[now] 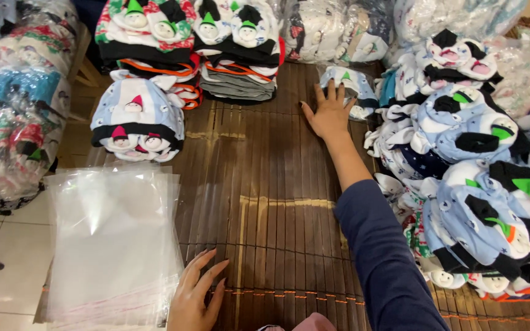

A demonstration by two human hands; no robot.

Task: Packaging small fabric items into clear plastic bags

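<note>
We saw right hand (pixel 329 113) flat, fingers spread, touching folded garment (pixel 352 89), gripping nothing. Left hand (pixel 192 300) open on mat (pixel 259 184), beside clear bags (pixel 115 239).

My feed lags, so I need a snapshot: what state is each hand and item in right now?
Right hand: open, flat, fingers on a light blue folded baby garment.
Left hand: open, fingers spread, empty, resting on the brown slatted bamboo mat.
Stack of clear plastic bags: flat, unfilled.
Folded blue-and-white garment stack: neat, unbagged.
Blue garment heap on the right: loose, unbagged.
</note>
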